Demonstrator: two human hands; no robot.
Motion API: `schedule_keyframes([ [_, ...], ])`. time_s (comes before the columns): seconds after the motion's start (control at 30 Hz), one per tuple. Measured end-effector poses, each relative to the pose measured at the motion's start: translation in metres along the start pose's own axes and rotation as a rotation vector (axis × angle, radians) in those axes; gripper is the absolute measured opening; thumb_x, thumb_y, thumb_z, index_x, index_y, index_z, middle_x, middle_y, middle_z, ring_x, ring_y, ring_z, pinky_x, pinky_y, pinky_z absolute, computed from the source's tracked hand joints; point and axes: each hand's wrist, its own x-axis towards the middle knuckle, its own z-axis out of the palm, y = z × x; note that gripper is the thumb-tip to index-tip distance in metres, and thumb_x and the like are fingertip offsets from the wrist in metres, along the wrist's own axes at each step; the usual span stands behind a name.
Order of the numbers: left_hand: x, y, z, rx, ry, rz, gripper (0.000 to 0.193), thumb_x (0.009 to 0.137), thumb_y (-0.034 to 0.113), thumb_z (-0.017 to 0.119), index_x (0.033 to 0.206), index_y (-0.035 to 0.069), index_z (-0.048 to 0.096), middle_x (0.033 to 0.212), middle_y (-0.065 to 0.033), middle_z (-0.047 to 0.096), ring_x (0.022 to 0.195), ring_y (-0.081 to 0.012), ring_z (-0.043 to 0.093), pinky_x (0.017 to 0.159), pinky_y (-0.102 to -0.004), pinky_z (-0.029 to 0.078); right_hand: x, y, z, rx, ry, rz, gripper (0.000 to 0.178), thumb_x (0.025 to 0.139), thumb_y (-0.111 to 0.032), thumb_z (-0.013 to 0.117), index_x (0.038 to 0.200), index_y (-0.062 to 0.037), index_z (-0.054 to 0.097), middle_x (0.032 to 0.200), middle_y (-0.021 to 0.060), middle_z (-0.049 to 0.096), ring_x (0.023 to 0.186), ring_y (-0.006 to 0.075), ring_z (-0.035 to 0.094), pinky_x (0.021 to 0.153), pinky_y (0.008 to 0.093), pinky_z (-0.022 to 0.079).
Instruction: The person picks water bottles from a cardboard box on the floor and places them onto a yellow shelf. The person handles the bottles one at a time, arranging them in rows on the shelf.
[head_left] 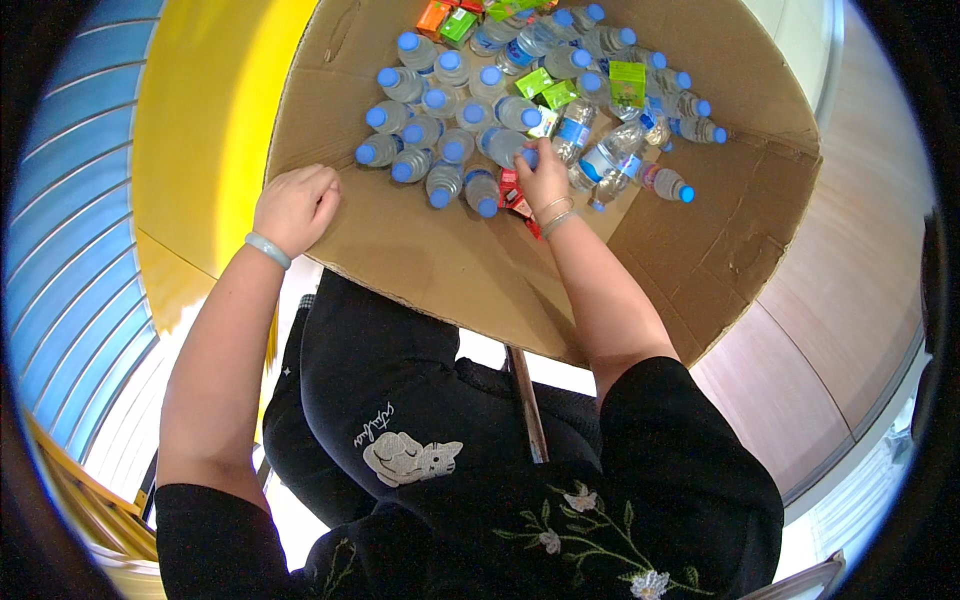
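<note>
A big cardboard box [450, 270] stands in front of me, with many clear plastic water bottles with blue caps [455, 148] inside. My left hand [298, 208] is closed over the box's near left rim, its fingertips hidden. Reaching into the box, my right hand [545, 182] pinches a water bottle [503, 147] at its blue cap. Red cartons [512, 195] lie just beneath that hand. To its right, bottles with blue labels [606, 158] lie tilted on one another.
Green cartons [628, 84] rest among the bottles, and an orange carton [433, 18] is at the far side. A yellow panel [205, 130] and blue slats [85, 200] are on the left. Below the box's near edge is a metal bar [526, 410].
</note>
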Motion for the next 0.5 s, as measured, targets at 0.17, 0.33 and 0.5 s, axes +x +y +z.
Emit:
schedule_keyframes([
  [0.17,0.001,0.001,-0.002,0.004,-0.011,-0.002,0.013,0.079,0.014,0.044,0.073,0.006,0.051,0.073,-0.011,0.055,0.073,-0.0301,0.054,0.064,-0.039,0.043,-0.004,0.001,0.001,-0.072,-0.082,0.058,0.029,0.076,-0.016,0.058,0.1,-0.0041,0.046,0.088,0.0212,0.057,0.08,0.0361,0.057,0.065,0.0406,0.048],
  [0.33,0.001,0.0,0.0,0.033,-0.004,-0.007,0.013,0.079,0.014,0.044,0.073,0.006,0.052,0.074,-0.0111,0.055,0.072,-0.0302,0.054,0.065,-0.0392,0.043,-0.008,0.003,0.02,-0.544,-0.511,-0.259,0.041,0.076,-0.003,0.049,0.116,-0.0007,0.039,0.1,0.0253,0.051,0.08,0.0358,0.059,0.063,0.0386,0.051],
  [0.5,0.001,0.001,0.0,0.016,0.01,0.008,0.012,0.079,0.015,0.045,0.073,0.007,0.052,0.072,-0.0099,0.056,0.07,-0.0299,0.054,0.064,-0.04,0.043,-0.009,0.012,0.04,-0.361,-0.486,-0.239,0.049,0.078,-0.014,0.055,0.122,-0.0083,0.035,0.104,0.022,0.049,0.086,0.0372,0.056,0.071,0.0415,0.047],
])
